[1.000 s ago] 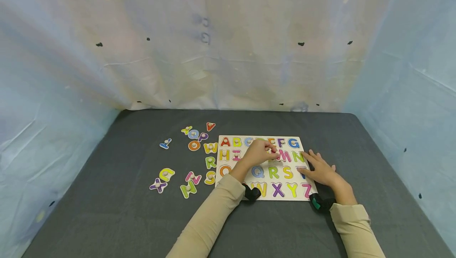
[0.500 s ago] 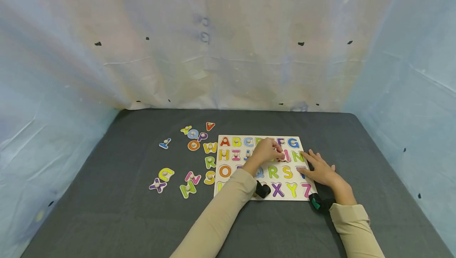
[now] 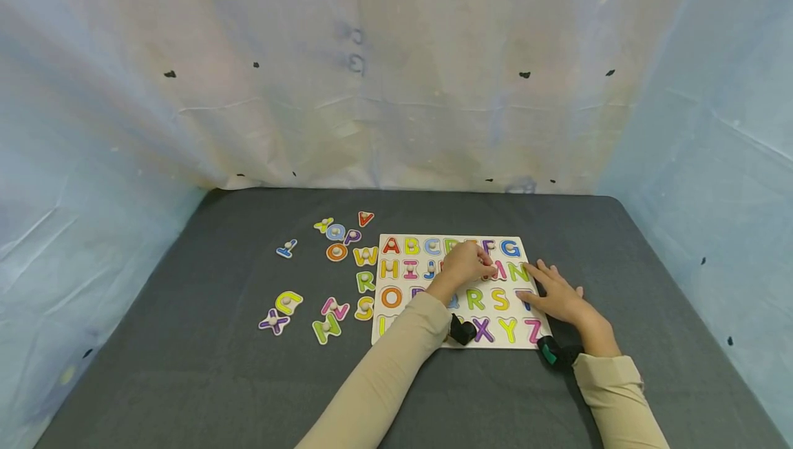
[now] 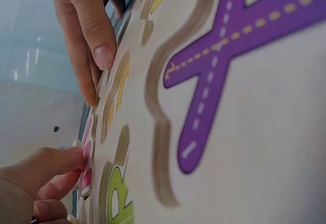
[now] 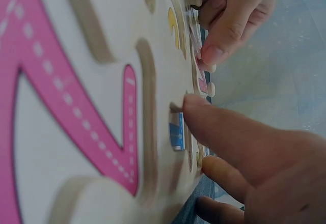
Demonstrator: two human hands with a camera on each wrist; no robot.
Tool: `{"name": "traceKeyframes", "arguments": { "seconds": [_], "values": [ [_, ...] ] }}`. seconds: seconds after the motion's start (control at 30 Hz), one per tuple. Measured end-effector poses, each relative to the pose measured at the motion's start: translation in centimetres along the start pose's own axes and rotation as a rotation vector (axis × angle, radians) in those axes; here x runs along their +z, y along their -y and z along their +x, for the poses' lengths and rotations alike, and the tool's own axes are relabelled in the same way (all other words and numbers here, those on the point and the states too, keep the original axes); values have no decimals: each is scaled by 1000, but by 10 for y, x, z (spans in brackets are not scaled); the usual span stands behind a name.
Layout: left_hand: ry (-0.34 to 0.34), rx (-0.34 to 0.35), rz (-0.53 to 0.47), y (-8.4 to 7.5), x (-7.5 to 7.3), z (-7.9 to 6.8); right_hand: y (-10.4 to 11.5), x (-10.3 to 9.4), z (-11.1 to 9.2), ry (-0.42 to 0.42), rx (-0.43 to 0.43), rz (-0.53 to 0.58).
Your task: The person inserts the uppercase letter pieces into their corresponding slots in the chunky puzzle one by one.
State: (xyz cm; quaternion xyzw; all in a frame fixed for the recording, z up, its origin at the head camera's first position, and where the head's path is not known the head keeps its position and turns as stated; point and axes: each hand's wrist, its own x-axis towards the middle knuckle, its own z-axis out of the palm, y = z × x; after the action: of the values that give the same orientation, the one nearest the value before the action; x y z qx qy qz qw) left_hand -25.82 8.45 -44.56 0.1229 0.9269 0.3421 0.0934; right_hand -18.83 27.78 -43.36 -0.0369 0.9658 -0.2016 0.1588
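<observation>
The white alphabet puzzle board [image 3: 401,284] lies on the dark table, with coloured letters in rows. My left hand [image 3: 463,266] is over its second row. Thumb and fingertips of that hand pinch the pink letter M piece [image 3: 500,271], which sits at its slot beside the green N [image 3: 517,272]. The left wrist view shows the pink piece [image 4: 86,165] right at the board's surface under those fingertips. My right hand [image 3: 557,297] rests on the board's right edge with fingers spread, its thumb at the T slot and its fingertips near the N.
Left of the board lie several loose knobbed letters, among them a yellow W [image 3: 365,256], a green R [image 3: 365,282], a yellow S [image 3: 364,308], an orange O [image 3: 337,252] and a purple X [image 3: 275,322]. Pale sheets [image 3: 396,91] hang behind the table and at its sides.
My left hand has moved a little to the right along the second row and settled at the M slot with the pink piece. The right hand has stayed put.
</observation>
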Motion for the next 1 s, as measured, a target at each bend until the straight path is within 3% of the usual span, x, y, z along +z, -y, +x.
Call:
{"name": "traceKeyframes", "arguments": {
  "seconds": [0.57,0.7,1.0],
  "values": [
    [21,18,103,-1,-8,-3,-1,0,1,13,12,-2],
    [21,79,87,1,-14,-7,-1,0,1,16,12,5],
    [59,154,-49,8,-32,-20,0,0,1,26,18,14]
  ]
}}
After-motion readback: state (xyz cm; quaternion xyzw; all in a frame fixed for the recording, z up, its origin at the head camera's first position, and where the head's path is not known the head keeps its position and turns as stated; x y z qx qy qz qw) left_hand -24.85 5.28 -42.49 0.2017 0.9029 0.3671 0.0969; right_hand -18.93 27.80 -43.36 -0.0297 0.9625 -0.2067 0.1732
